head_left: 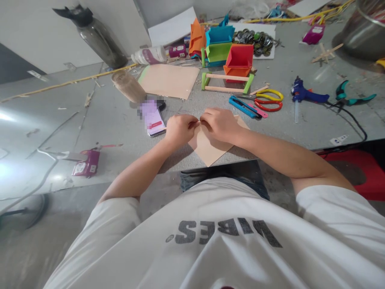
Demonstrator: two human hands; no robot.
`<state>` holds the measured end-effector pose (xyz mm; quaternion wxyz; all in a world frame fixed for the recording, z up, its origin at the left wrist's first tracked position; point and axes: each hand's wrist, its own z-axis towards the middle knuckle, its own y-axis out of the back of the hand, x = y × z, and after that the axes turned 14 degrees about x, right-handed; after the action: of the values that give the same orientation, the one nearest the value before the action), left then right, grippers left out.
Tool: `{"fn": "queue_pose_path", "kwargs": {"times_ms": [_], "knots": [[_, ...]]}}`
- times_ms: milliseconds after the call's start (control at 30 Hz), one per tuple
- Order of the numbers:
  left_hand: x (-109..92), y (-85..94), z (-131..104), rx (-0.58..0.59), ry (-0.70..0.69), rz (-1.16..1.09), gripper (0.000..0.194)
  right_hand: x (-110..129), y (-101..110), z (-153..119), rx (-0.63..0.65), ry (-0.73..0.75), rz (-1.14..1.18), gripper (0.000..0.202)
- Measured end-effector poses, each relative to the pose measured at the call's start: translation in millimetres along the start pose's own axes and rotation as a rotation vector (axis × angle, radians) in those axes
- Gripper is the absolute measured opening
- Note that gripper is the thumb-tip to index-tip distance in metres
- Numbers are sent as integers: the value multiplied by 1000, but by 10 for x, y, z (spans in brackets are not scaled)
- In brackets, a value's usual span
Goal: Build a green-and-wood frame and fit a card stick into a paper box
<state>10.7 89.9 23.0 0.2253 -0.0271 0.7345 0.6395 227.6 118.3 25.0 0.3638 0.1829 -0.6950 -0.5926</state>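
Observation:
Both my hands are closed in pinches above a tan square sheet (pixel 207 149), which lies with a corner pointing at the table's front edge. My left hand (pixel 179 130) and my right hand (pixel 219 123) almost touch at the fingertips. Between them shows a bit of a thin pale stick (pixel 199 122), mostly hidden by the fingers; its pale end seems to poke out left of my left hand. Left of that hand lies a phone (pixel 155 120) with its screen lit. A blue box cutter (pixel 243 106) and scissors (pixel 269 100) with yellow and red handles lie beyond my right hand.
Folded paper boxes (pixel 239 58) and a green-ended stick frame (pixel 227 83) stand farther back. A tan board (pixel 170 80), a jar (pixel 128 86) and a dark bottle (pixel 99 38) are at left. A glue gun (pixel 308 92) with a cord and teal pliers (pixel 351 96) lie right.

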Motion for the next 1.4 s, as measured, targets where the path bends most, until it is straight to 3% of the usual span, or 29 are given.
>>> {"fn": "queue_pose_path", "kwargs": {"times_ms": [133, 333, 533, 767, 967, 1200, 1400], "knots": [[-16, 7, -13, -19, -6, -4, 31, -8, -16, 8, 44, -20, 21, 32], [-23, 17, -1, 44, -11, 26, 34, -47, -83, 35, 16, 13, 102, 32], [-3, 39, 2, 9, -14, -15, 29, -54, -63, 32, 103, 13, 68, 34], [-46, 42, 12, 109, 19, 67, 33, -51, -63, 27, 90, 29, 86, 29], [-12, 38, 6, 32, 0, -15, 26, -30, -61, 19, 94, 8, 34, 33], [-20, 36, 12, 116, 19, 25, 36, -107, -130, 39, 44, 31, 93, 29], [-12, 39, -19, 50, 36, -3, 29, -92, -123, 36, 50, 40, 47, 31]]}}
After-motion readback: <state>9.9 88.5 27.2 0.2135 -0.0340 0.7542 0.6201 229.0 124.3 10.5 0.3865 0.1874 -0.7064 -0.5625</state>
